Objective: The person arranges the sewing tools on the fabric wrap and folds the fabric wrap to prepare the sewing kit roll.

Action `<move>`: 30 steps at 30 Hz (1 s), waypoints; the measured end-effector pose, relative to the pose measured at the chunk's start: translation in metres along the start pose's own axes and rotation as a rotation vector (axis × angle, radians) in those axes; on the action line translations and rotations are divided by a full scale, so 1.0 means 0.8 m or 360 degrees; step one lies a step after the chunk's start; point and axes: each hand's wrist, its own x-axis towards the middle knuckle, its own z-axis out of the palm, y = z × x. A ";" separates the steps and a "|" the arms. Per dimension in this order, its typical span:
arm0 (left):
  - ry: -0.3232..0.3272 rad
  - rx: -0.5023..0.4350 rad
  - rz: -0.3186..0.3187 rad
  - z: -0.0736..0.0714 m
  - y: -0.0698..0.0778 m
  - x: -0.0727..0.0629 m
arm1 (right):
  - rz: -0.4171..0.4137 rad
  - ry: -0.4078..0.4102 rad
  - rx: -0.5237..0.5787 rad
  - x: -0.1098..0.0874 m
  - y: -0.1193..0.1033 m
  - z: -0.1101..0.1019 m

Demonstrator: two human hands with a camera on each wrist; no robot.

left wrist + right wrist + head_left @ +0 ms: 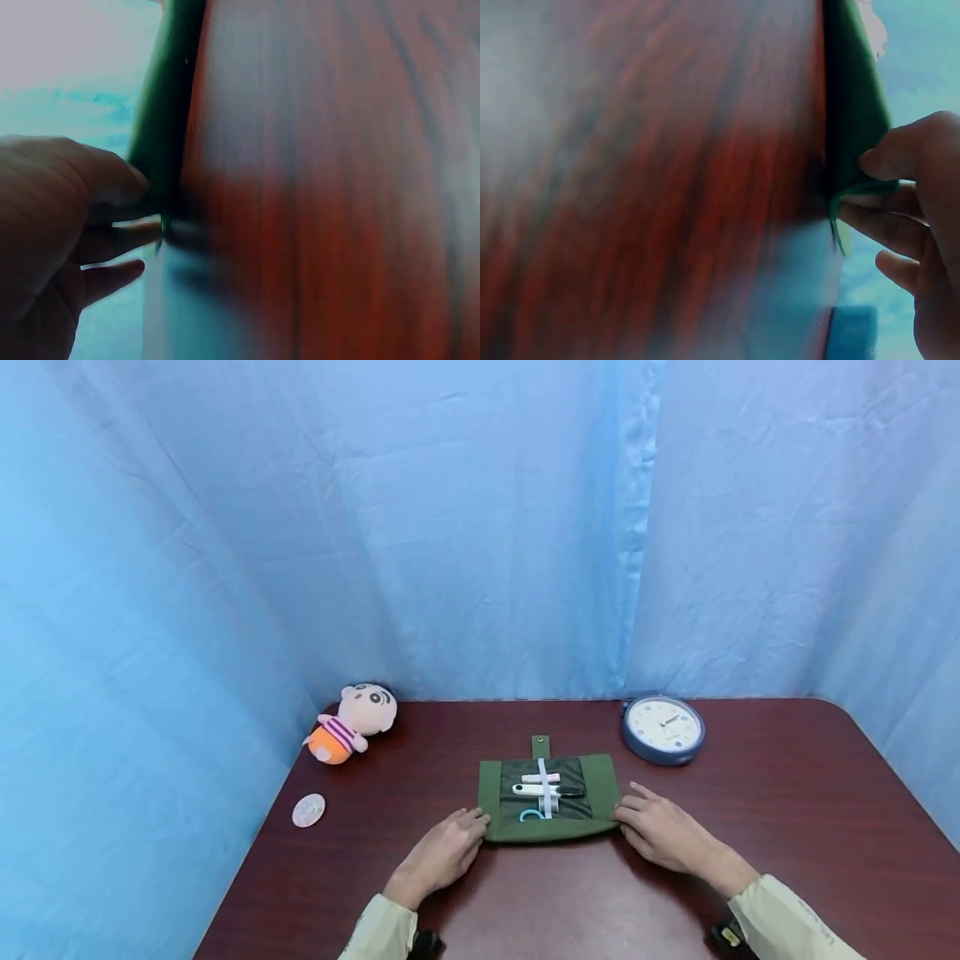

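Note:
A green cloth roll-up pouch [550, 831] lies spread on the table, its near edge folded over and a snap tab at the far side. A white elastic strap [545, 777] crosses several small items in it: a black-and-white tool [534, 790], a small white stick [536, 778] and a light-blue loop [531, 814], perhaps a scissors handle. My left hand [448, 847] pinches the near left corner, thumb [120, 180] against the cloth. At the near right corner, my right hand [663, 828] pinches the fold between thumb [892, 154] and fingers.
A plush doll [348, 727] lies at the table's far left corner, with a round pale disc [308, 810] nearer me. Behind the pouch to the right is a blue-rimmed clock [663, 729]. Blue curtains [480, 527] hang around the dark red wooden table [570, 910].

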 end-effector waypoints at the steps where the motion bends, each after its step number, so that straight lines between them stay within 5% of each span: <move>1: 0.0011 -0.0050 0.0002 0.000 -0.003 0.000 | 0.0025 0.0016 0.0016 -0.001 0.003 0.000; 5: 0.0050 -0.0301 -0.0018 -0.003 -0.017 0.006 | 0.0181 0.0052 0.0097 0.000 0.012 -0.002; 11: -0.0047 -0.0764 -0.0167 -0.013 -0.041 0.024 | 0.0429 0.0053 0.0175 0.009 0.022 0.001; 22: -0.0224 -0.1467 -0.0518 -0.007 -0.056 0.046 | 0.1020 -0.0174 0.0517 0.020 0.017 0.006; 26: -0.0207 -0.1646 -0.0656 -0.005 -0.058 0.053 | 0.1155 -0.0222 0.0628 0.024 0.019 0.006; 30: -0.0161 -0.1636 -0.0791 -0.007 -0.055 0.059 | 0.1238 -0.0230 0.0670 0.030 0.022 0.006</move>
